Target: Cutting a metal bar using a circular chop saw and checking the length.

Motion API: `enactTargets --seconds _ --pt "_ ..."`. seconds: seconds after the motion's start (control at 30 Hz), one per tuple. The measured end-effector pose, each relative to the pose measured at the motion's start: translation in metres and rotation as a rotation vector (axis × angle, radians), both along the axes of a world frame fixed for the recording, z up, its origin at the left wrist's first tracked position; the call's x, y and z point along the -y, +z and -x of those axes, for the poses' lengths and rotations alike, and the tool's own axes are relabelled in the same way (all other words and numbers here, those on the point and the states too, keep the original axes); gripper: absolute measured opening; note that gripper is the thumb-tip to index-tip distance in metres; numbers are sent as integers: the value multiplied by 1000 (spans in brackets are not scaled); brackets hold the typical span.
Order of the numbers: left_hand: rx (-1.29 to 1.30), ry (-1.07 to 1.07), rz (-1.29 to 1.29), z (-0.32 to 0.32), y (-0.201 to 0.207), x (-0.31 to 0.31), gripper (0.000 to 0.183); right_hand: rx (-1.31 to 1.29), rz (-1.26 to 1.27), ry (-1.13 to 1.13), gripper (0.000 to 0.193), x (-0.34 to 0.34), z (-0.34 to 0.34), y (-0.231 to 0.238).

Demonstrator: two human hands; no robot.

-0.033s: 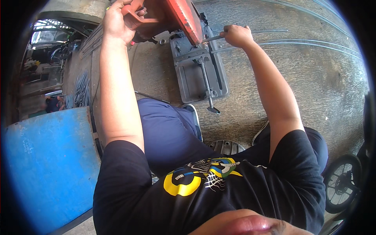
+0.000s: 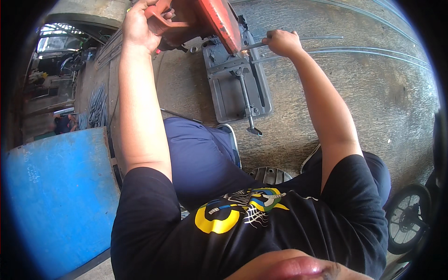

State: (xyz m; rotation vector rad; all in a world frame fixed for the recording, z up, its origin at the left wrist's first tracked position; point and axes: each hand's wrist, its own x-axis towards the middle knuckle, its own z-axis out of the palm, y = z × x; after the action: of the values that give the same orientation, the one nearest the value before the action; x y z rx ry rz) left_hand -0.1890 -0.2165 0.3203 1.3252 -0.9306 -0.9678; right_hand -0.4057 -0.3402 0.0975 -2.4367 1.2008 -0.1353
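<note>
My left hand (image 2: pixel 142 27) is wrapped round the handle of a red cut-off saw (image 2: pixel 219 23), whose guard is lowered over the grey base (image 2: pixel 228 95). In my right hand (image 2: pixel 283 43) is a thin metal rod (image 2: pixel 322 37), gripped a little to the right of the saw. The rod's left end reaches in under the guard's lower tip, where a small orange glow shows. The blade is hidden behind the guard. On the base, a clamp screw (image 2: pixel 244 91) runs toward me, ending in a crank handle (image 2: pixel 254 131).
Long thin rods (image 2: pixel 368 50) lie across the floor at right. A blue panel (image 2: pixel 60 186) stands at my left, with a bundle of cut rods (image 2: pixel 97 106) beyond it. A spoked wheel (image 2: pixel 409 218) is at lower right. A slotted metal disc (image 2: pixel 270 175) lies between my legs.
</note>
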Motion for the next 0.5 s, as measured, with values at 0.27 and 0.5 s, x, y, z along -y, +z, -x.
enactTargets --seconds 0.27,0.5 --pt "48 84 8 11 3 0 38 -10 -11 4 32 1 -1 0" --pt "11 86 -21 10 3 -1 37 -13 -1 4 32 -1 0 0"
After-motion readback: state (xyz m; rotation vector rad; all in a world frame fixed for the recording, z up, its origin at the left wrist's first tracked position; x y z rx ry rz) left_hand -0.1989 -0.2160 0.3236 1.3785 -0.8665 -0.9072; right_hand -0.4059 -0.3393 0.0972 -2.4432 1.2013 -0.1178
